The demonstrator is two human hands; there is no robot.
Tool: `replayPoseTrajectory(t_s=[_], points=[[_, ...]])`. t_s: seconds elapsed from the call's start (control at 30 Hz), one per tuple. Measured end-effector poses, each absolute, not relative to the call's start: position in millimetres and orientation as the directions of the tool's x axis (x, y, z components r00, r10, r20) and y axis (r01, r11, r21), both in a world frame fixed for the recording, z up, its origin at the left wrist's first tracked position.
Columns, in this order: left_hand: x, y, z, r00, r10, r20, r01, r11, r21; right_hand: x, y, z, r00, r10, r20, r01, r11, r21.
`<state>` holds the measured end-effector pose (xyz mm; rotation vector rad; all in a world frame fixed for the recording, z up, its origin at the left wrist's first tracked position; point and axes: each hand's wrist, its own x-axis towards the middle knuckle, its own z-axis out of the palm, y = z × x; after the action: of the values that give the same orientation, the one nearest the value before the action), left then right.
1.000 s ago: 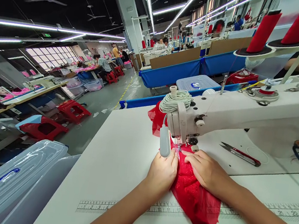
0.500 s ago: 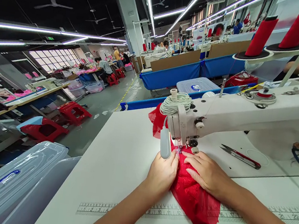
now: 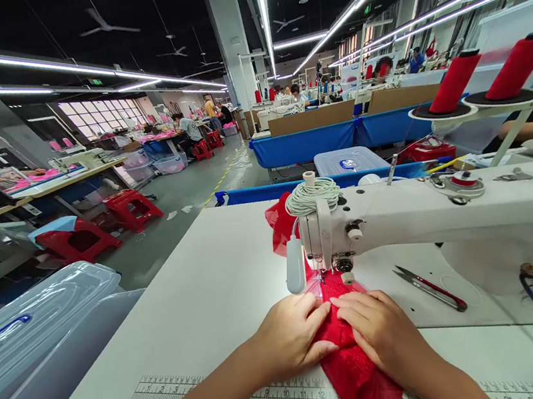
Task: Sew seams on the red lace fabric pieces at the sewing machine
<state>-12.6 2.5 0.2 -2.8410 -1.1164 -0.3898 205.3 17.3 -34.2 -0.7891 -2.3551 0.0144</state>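
Observation:
A piece of red lace fabric [image 3: 360, 382] lies on the white sewing table [image 3: 215, 297] and runs under the needle of a white sewing machine [image 3: 440, 211]. My left hand [image 3: 291, 335] rests on the fabric's left side, fingers stretched flat toward the presser foot. My right hand [image 3: 379, 330] presses flat on the fabric just right of the needle, fingers pointing left. More red fabric [image 3: 281, 221] bunches behind the machine head. Two red thread cones [image 3: 456, 80] stand on the rack above.
Red-handled snips [image 3: 433, 289] lie on the table under the machine arm. A printed ruler [image 3: 233, 393] runs along the table's front. A clear plastic bin with a blue handle [image 3: 21, 331] sits at my left. Red stools [image 3: 132, 206] stand in the aisle; other workers sit farther back.
Both hands slid back toward me along the red fabric, away from the needle, and my left hand's fingers spread flatter. The camera tilted slightly.

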Motion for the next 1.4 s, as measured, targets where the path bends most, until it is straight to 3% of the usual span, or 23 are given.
replayPoseTrajectory(t_s=[0.3, 0.6, 1.03, 1.4], points=[[-14.4, -1.0, -3.5, 0.709, 0.642, 0.291, 0.694, -0.71, -0.123, 204.0, 18.0, -36.2, -0.588, 0.527, 0.614, 0.554, 0.815, -0.168], [-14.0, -0.2, -9.0, 0.674, 0.628, 0.388, 0.723, -0.668, -0.175, 202.3, 20.5, -30.8, -0.574, 0.538, 0.617, 0.558, 0.809, -0.186], [-15.3, 2.9, -10.5, 0.67, 0.667, 0.327, 0.741, -0.625, -0.244, 203.8, 27.5, -36.6, -0.591, 0.544, 0.596, 0.575, 0.802, -0.162], [-17.0, 5.8, -8.7, 0.672, 0.662, 0.332, 0.737, -0.64, -0.215, 203.1, 30.4, -33.8, -0.62, 0.549, 0.561, 0.569, 0.807, -0.16]])
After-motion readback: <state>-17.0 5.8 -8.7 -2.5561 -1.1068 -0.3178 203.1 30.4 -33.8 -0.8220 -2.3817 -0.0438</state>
